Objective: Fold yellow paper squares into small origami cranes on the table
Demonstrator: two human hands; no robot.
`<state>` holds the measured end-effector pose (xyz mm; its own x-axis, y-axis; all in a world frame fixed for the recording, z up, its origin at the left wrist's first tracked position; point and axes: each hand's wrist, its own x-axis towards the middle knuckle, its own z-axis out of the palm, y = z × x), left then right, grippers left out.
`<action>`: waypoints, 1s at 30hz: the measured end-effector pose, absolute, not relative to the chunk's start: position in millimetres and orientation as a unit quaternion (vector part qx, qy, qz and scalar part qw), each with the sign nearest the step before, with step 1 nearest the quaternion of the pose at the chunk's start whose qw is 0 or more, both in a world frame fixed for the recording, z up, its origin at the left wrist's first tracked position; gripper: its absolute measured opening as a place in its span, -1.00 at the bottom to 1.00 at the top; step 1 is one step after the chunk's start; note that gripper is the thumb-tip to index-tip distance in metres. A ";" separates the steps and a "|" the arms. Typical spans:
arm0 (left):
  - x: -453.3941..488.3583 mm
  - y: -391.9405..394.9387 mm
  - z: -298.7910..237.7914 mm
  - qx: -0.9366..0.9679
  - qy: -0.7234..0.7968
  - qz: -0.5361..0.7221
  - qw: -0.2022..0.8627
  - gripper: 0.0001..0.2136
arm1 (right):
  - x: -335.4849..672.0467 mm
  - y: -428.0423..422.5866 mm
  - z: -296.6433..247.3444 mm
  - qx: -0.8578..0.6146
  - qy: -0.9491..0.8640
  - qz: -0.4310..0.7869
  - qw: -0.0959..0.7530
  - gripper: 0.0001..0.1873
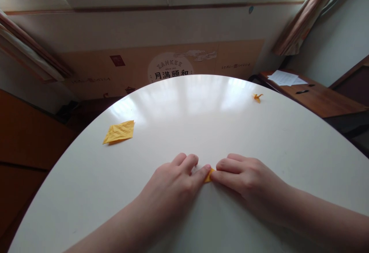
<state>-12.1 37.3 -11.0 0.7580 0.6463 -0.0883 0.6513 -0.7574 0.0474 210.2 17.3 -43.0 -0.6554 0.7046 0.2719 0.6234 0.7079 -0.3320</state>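
Note:
A small piece of folded yellow paper (209,175) lies on the white round table (196,130), between my two hands and mostly covered by them. My left hand (178,174) presses its thumb onto the paper's left side, with the other fingers curled. From the right, my right hand (245,172) holds the paper's other side under its thumb, its fingers bent together. Only a small yellow corner shows between the thumbs, so the shape of the fold is hidden.
A creased yellow paper sheet (119,132) lies at the table's left. A small orange-yellow paper crane (257,97) stands near the far right edge. Beyond the table are a brown wooden desk (325,95) with white papers (284,78), a printed cardboard panel (132,68) and windows.

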 end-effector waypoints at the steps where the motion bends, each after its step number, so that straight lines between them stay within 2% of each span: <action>1: -11.9 36.7 -9.9 0.935 0.351 -0.039 0.043 -0.62 | 210.4 17.3 -42.6 -0.367 -0.904 0.108 0.190 -0.76; 7: -13.9 35.4 -7.3 0.929 0.359 -0.047 0.071 -0.64 | 216.2 18.5 -35.5 -0.367 -0.894 0.179 0.186 -0.79; 13: -16.1 35.5 -8.3 0.933 0.352 -0.043 0.063 -0.59 | 224.1 26.9 -37.9 -0.394 -0.848 0.249 0.251 -0.77; 22: -16.9 34.5 -10.5 0.933 0.354 -0.028 0.049 -0.62 | 218.1 25.1 -36.9 -0.377 -0.888 0.169 0.202 -0.76; 30: -15.8 33.7 -8.0 0.933 0.357 -0.033 0.043 -0.65 | 221.0 11.2 -19.8 -0.393 -0.901 0.135 0.123 -0.74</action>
<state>-15.8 33.7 -8.0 0.7432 0.6628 -0.0918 0.6684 -0.7416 0.0570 221.0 11.2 -19.8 -0.6601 0.7422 0.1160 0.6759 0.6542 -0.3394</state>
